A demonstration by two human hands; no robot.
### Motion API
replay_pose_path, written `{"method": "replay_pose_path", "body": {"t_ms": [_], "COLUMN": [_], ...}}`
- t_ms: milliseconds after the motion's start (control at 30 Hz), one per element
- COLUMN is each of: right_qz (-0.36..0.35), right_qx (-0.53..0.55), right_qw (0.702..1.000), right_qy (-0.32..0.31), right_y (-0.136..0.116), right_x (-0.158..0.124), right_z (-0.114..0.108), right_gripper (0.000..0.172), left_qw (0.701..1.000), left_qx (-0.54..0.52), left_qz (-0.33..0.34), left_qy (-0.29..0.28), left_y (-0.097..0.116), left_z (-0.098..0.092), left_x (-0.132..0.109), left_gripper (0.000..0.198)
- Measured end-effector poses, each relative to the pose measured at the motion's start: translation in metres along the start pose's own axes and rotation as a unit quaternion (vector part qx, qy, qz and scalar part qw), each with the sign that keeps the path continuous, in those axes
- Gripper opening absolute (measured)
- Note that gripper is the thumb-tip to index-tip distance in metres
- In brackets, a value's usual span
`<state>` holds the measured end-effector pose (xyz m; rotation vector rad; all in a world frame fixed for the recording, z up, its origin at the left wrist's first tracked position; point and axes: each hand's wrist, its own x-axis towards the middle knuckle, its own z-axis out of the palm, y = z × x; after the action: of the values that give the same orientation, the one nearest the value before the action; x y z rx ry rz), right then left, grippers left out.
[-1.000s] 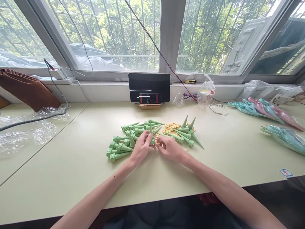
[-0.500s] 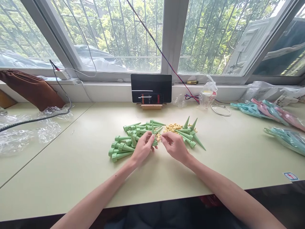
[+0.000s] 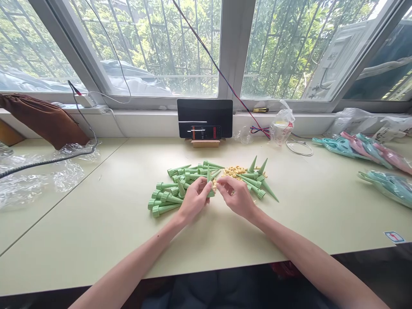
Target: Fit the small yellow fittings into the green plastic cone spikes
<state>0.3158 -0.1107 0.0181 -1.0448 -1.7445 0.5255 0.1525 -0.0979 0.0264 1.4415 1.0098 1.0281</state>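
My left hand (image 3: 195, 200) is closed round a green plastic spike (image 3: 209, 173), which stands point up between thumb and fingers. Close beside it, the fingertips of my right hand (image 3: 238, 198) are pinched together at the spike's side; whatever they hold is too small and hidden to name. Left of my hands lies a pile of similar green spikes (image 3: 165, 197) with ribbed caps. Behind my right hand is a heap of small yellowish pieces (image 3: 234, 171). More green spikes (image 3: 256, 182) lie on and beside that heap, two of them pointing up.
A dark tablet (image 3: 205, 112) and a phone (image 3: 206, 132) lean on a small stand at the back. Clear plastic wrap (image 3: 41, 174) and a brown bag (image 3: 45, 120) lie left. Wrapped blue and pink items (image 3: 363, 148) and a white cable (image 3: 299, 148) are right.
My left hand has tilted slightly and its fingers have curled further under the spike. The right fingertips remain pinched close to it. The view has shifted a little.
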Motion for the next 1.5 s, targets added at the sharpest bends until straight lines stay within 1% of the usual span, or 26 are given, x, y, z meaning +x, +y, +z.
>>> {"method": "replay_pose_path", "body": {"t_ms": [133, 367, 600, 833, 1067, 1500], "right_qz": [0.004, 0.013, 0.016, 0.022, 0.029, 0.048], "right_qx": [0.003, 0.0, 0.004, -0.006, 0.006, 0.034], "right_qw": [1.0, 1.0, 1.0, 1.0, 0.999, 0.998], "right_qy": [-0.004, -0.008, -0.006, -0.005, -0.012, -0.022], "right_y": [0.0007, -0.0002, 0.0001, 0.0003, 0.0039, 0.0051], "right_x": [-0.0003, 0.0003, 0.0012, 0.0023, 0.0021, 0.0021], "right_z": [-0.0001, -0.0007, -0.0013, -0.0021, -0.001, -0.001], "right_gripper": [0.014, 0.016, 0.015, 0.016, 0.013, 0.017], "left_qw": [1.0, 1.0, 0.998, 0.999, 0.999, 1.0], "left_qx": [-0.003, 0.009, -0.03, -0.031, -0.027, -0.001], "left_qz": [-0.016, -0.02, -0.053, -0.04, -0.028, -0.02], "left_qy": [-0.001, 0.005, 0.0, -0.006, -0.013, 0.005], "left_y": [0.0007, 0.0034, 0.0037, 0.0031, 0.0014, 0.0061], "left_z": [-0.0001, -0.0008, 0.0, -0.0008, -0.0021, -0.0012], "left_x": [-0.0003, -0.0012, -0.0009, -0.0012, -0.0003, -0.0014], "left_gripper": [0.031, 0.033, 0.034, 0.033, 0.032, 0.031]}}
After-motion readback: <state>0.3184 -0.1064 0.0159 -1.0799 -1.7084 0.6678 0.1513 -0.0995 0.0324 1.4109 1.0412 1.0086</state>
